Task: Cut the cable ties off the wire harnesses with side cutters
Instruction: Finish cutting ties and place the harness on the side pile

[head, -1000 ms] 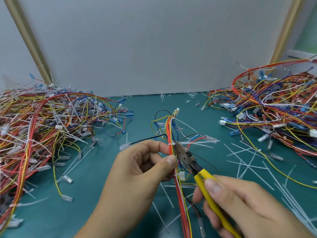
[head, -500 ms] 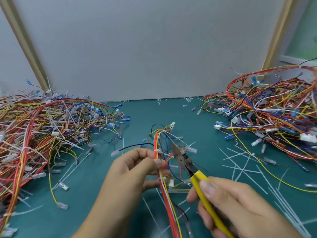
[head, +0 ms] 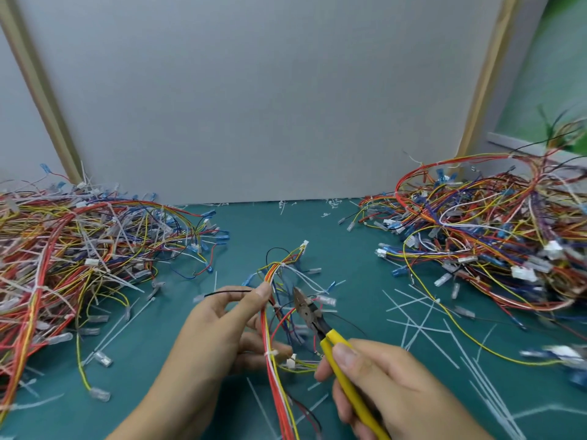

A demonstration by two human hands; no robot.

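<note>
1. Left hand (head: 219, 338): fingers grasp the wire harness (head: 269, 325). Thumb and forefinger pinch the red, yellow and white bundle near its fanned upper end, above the middle of the green tabletop (head: 254, 223).
2. Right hand (head: 387, 385): fingers clenched round the yellow handles of the side cutters (head: 330, 339). The dark cutter head points up, just right of the bundle, among loose branch wires.
3. Cable tie (head: 270, 353): white, wrapped round the bundle low down, beside a white connector (head: 290, 363).
4. Left harness pile (head: 73, 258): heaped at the tabletop's left, with white ties protruding.
5. Right harness pile (head: 495, 246): heaped at the tabletop's right.
6. Cut tie strips (head: 419, 325): white, scattered on the tabletop, mostly right of the hands.
</note>
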